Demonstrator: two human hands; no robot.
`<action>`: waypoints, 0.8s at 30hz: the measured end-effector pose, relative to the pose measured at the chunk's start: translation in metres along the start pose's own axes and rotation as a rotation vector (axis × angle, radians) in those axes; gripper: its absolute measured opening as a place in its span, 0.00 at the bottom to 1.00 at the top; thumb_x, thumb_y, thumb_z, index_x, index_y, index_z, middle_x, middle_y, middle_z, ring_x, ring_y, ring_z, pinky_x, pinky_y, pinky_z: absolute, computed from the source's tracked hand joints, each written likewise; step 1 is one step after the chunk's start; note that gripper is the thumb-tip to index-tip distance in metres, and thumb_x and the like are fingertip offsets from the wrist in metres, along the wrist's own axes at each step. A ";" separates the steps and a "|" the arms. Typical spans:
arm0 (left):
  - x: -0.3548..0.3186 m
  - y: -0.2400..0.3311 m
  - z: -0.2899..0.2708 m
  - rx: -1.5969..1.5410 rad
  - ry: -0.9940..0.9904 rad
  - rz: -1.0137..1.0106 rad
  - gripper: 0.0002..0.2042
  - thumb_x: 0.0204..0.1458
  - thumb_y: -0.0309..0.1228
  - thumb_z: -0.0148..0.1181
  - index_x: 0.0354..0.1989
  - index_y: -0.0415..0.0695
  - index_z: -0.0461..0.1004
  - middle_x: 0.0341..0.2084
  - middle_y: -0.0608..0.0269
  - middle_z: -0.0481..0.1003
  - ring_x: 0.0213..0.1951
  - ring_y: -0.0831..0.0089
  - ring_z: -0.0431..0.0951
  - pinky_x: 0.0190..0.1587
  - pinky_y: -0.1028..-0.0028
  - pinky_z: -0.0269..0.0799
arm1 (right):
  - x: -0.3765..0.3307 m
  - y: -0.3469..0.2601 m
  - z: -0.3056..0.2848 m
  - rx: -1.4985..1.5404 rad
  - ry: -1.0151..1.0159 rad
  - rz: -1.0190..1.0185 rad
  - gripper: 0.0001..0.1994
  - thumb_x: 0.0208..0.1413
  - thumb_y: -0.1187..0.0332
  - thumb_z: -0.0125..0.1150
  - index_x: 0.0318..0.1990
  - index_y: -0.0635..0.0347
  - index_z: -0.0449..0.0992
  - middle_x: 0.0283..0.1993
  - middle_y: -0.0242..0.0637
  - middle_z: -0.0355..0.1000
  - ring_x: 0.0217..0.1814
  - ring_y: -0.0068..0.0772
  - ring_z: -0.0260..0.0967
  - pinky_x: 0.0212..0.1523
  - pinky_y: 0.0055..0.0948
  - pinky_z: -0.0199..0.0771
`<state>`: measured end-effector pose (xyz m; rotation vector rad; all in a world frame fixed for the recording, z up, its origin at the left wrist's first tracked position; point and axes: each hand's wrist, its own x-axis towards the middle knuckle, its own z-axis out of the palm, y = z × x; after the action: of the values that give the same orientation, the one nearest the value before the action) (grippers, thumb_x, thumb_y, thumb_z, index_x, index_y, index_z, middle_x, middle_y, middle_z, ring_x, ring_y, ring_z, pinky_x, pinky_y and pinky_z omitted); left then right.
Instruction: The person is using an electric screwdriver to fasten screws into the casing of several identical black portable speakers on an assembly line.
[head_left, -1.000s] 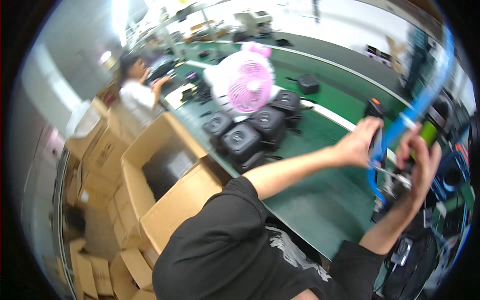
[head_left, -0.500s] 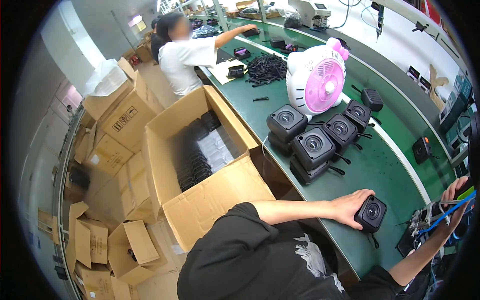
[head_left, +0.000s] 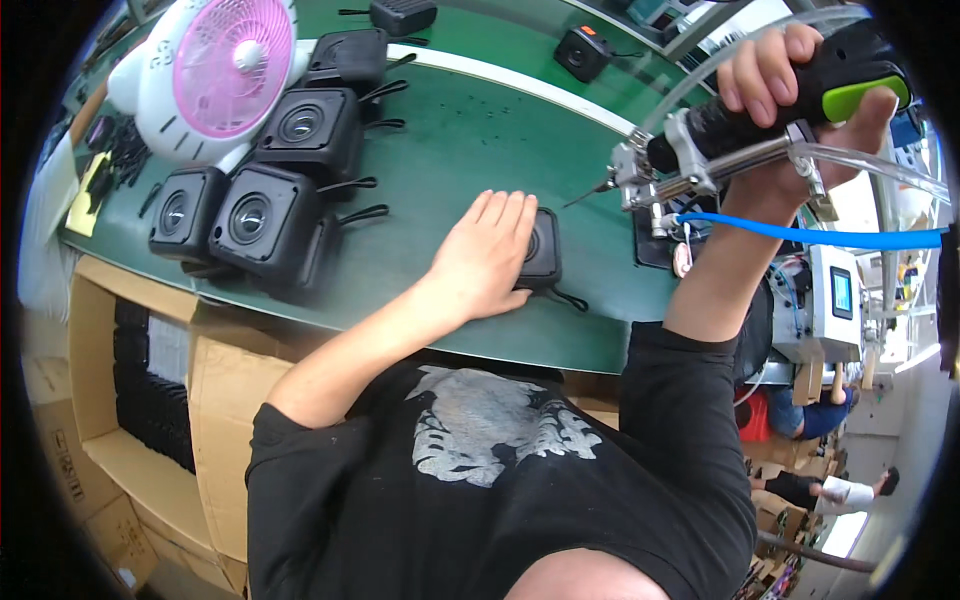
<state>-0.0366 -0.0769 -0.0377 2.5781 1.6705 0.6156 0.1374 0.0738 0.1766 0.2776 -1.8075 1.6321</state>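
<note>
Speaker [head_left: 543, 255] lies right of the fan [head_left: 230, 70], our left hand [head_left: 485, 252] clasping it, fingers now lapping its face — a moment ago they left that bare — so it looks steadied. Our right hand [head_left: 768, 82] wraps the driver [head_left: 728, 132], farther right.

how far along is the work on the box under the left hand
Done: the black box is placed on the green bench, and the right hand has the power tool.

In hand: the left hand lies on the box; the tool's thin tip points toward it.

Left: probably the tool's work, as the tip seems just off the box.
</note>
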 end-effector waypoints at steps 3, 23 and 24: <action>0.000 -0.001 -0.001 0.017 -0.001 0.018 0.47 0.37 0.48 0.70 0.60 0.26 0.58 0.54 0.42 0.65 0.58 0.52 0.64 0.67 0.60 0.54 | 0.004 0.003 0.006 0.006 -0.004 -0.001 0.33 0.52 0.35 0.56 0.41 0.62 0.66 0.29 0.31 0.64 0.25 0.24 0.63 0.33 0.28 0.62; -0.001 -0.001 0.005 0.038 0.052 0.017 0.45 0.36 0.47 0.69 0.59 0.27 0.61 0.50 0.47 0.66 0.55 0.56 0.65 0.66 0.62 0.55 | -0.015 0.043 0.015 0.018 0.030 0.062 0.28 0.58 0.41 0.52 0.42 0.63 0.68 0.29 0.32 0.63 0.25 0.25 0.62 0.33 0.30 0.60; -0.001 0.000 0.005 0.044 0.061 0.023 0.44 0.36 0.47 0.69 0.59 0.27 0.62 0.49 0.47 0.67 0.55 0.56 0.66 0.66 0.62 0.56 | -0.012 0.037 0.020 -0.008 0.064 0.011 0.29 0.56 0.41 0.54 0.42 0.63 0.68 0.29 0.32 0.63 0.26 0.26 0.62 0.33 0.30 0.60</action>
<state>-0.0357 -0.0767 -0.0429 2.6389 1.6930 0.6727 0.1186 0.0591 0.1396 0.2095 -1.7701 1.6222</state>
